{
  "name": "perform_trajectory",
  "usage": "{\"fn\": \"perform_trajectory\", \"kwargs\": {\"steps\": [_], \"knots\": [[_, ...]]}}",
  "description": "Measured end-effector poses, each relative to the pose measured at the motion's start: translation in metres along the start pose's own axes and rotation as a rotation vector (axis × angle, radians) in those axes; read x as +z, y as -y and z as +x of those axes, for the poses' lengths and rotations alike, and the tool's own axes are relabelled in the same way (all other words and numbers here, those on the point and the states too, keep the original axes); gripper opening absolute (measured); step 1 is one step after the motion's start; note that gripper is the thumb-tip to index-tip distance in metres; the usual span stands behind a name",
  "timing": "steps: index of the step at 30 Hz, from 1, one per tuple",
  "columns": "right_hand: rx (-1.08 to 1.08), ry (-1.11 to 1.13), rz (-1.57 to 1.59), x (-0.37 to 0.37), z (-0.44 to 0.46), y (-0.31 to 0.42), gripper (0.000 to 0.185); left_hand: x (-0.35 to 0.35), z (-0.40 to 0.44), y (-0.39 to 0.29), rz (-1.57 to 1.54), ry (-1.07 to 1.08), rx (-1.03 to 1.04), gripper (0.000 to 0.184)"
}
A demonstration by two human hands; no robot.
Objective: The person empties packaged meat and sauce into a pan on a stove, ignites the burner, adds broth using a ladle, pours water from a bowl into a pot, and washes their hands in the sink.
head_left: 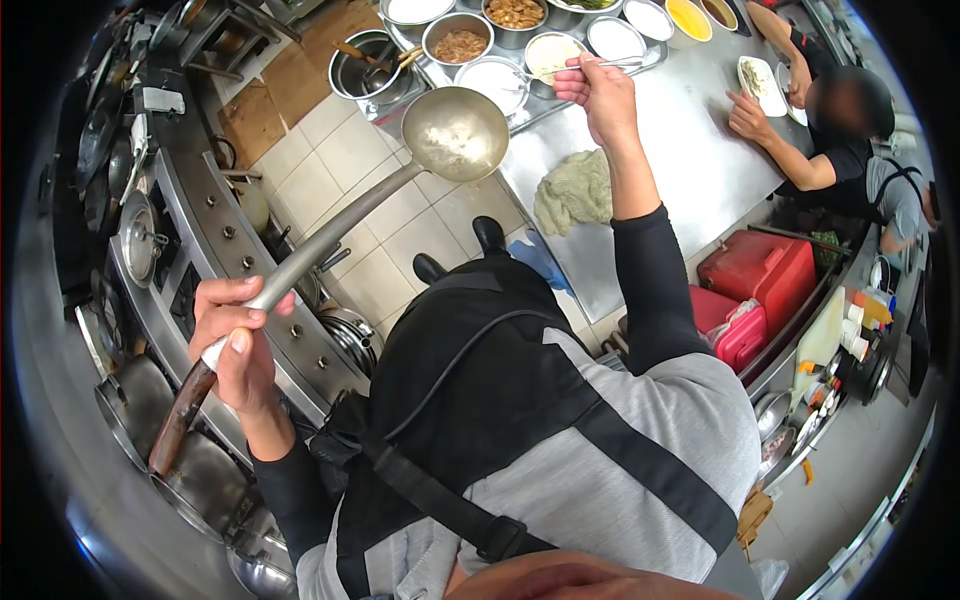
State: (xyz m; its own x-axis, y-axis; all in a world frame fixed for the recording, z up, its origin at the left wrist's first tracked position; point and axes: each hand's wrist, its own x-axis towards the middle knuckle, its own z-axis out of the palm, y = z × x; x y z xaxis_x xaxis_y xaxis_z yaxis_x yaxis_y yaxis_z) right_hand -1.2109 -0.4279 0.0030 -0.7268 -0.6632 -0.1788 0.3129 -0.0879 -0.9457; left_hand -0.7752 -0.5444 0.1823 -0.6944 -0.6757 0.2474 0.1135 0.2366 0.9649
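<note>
My left hand (pixel 238 340) is wrapped round the handle of a long metal ladle (pixel 455 135). The ladle has a brown wooden grip end, and its bowl hangs over the tiled floor near the table corner, with some pale, shiny contents inside. Over the metal bowls, my right hand (pixel 603 98) pinches the thin handle of a metal spoon (pixel 625 63). The spoon's tip reaches above a bowl of pale yellow, crumbly food (pixel 553 55); whether it touches the food I cannot tell. Beside that stands a bowl of white contents (pixel 491 86).
A green cloth (pixel 574 193) lies on the steel table (pixel 665 130). Across it, a co-worker (pixel 835 120) reaches towards a white dish (pixel 762 86). A stove (pixel 235 250) with pans runs along the left. Red containers (pixel 758 280) sit under the table's right side.
</note>
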Motion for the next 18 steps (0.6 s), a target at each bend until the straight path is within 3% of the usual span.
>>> {"fn": "perform_trajectory", "kwargs": {"steps": [10, 18], "knots": [[-0.072, 0.034, -0.034, 0.003, -0.002, 0.013, 0.031, 0.006, 0.008, 0.006, 0.021, -0.002, -0.005, 0.028], [0.016, 0.057, 0.064, 0.003, -0.003, 0.016, 0.03, 0.008, 0.009, 0.007, 0.017, -0.01, -0.002, 0.028]]}}
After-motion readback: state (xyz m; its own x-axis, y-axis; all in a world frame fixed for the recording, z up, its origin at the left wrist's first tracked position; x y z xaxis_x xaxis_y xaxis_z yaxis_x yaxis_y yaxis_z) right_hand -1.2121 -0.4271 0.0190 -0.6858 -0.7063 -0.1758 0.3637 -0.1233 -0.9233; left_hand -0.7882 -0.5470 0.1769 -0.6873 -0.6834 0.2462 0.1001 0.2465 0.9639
